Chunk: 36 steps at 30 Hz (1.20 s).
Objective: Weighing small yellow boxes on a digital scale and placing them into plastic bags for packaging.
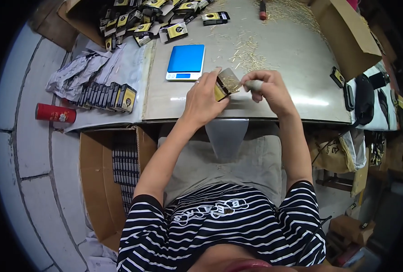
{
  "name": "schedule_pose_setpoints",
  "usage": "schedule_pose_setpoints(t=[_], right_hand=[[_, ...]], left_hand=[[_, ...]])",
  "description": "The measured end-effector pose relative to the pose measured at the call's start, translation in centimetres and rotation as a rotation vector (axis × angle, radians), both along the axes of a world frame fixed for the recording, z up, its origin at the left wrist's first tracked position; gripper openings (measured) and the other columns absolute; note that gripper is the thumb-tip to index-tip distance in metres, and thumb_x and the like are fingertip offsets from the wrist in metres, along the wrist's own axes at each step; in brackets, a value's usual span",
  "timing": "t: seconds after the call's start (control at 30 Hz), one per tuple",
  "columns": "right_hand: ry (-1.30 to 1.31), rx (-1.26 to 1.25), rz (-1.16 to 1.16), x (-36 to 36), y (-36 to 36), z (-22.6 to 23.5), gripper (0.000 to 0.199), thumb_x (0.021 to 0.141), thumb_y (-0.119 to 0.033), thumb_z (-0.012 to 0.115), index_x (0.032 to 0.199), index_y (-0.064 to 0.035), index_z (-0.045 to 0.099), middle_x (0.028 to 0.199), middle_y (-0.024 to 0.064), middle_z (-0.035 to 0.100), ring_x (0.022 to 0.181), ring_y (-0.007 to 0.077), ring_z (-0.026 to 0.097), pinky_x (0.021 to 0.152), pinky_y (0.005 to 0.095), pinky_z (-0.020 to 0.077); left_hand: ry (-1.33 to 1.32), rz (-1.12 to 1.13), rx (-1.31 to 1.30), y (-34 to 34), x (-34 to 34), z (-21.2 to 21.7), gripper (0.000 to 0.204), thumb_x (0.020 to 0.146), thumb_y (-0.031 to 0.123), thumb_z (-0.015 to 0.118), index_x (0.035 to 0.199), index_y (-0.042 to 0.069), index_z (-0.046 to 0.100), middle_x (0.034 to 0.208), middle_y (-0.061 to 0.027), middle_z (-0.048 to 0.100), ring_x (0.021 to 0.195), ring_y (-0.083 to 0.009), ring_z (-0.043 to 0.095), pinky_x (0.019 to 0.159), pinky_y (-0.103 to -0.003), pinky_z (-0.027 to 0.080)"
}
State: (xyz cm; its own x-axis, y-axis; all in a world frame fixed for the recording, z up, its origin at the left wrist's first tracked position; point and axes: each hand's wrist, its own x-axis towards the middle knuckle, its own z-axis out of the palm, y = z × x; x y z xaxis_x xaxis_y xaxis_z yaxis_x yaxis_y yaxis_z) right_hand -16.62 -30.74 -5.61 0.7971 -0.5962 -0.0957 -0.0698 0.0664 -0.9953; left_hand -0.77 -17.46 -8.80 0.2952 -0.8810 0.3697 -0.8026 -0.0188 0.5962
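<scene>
Presently the left hand (204, 99) grips a box (220, 92) with thin sticks (231, 84) in it; the right hand (269, 89) curls, grasp unclear

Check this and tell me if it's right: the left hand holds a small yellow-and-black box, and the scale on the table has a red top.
Not quite: the scale on the table has a blue top, not a red one, as the head view shows. The left hand does hold a small yellow-and-black box.
</scene>
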Motion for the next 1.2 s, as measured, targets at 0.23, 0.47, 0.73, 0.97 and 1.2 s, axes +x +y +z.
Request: schedule_pose_setpoints(t=[0.23,0.47,0.73,0.97,1.2], right_hand=[[-0.047,0.115,-0.062,0.5,-1.7,-2.2,0.008,0.084,-0.003,0.058,0.087,0.0005,0.065,0.072,0.0026,0.059,0.051,0.0044,0.044,0.047,0.0196,0.0374],[0.092,-0.280,-0.191,2.0,-0.8,-0.5,0.027,0.086,-0.013,0.063,0.111,-0.0013,0.063,0.075,0.0032,0.062,0.054,0.0042,0.046,0.048,0.0199,0.0380],[0.036,-0.093,-0.282,2.2,-1.7,-3.1,0.020,0.087,-0.010,0.062,0.101,0.0039,0.065,0.073,0.0058,0.063,0.052,0.0080,0.057,0.046,0.0217,0.0459],[-0.040,-0.155,-0.428,1.8,-6.2,-2.6,0.015,0.087,-0.011,0.065,0.093,0.0028,0.067,0.073,0.0045,0.063,0.050,0.0077,0.053,0.045,0.0219,0.0438],[-0.020,-0.140,-0.519,1.6,-10.1,-3.5,0.030,0.089,-0.011,0.061,0.114,0.0054,0.060,0.094,0.0125,0.068,0.076,0.0184,0.068,0.063,0.0297,0.0540]], left_hand=[[0.069,0.011,-0.034,-0.3,0.6,-1.1,0.070,0.066,0.017,0.074,0.128,0.003,0.045,0.111,-0.0171,0.056,0.102,-0.0354,0.057,0.084,-0.042,0.048],[0.065,0.009,0.028,-1.2,-0.6,-0.9,0.072,0.066,0.017,0.074,0.129,0.002,0.043,0.110,-0.0176,0.056,0.101,-0.0366,0.057,0.083,-0.043,0.048],[-0.395,-0.064,0.193,-3.7,0.3,3.7,0.055,0.066,0.017,0.074,0.112,0.000,0.051,0.099,-0.0194,0.059,0.091,-0.0336,0.062,0.076,-0.043,0.051],[-0.409,-0.037,0.555,-4.1,3.0,6.5,0.060,0.072,0.036,0.071,0.112,-0.004,0.050,0.096,-0.0229,0.063,0.092,-0.0373,0.062,0.078,-0.047,0.050],[-0.121,0.088,0.474,-1.1,1.7,5.8,0.051,0.083,0.037,0.067,0.108,-0.005,0.055,0.097,-0.0237,0.064,0.094,-0.0379,0.061,0.081,-0.043,0.049]])
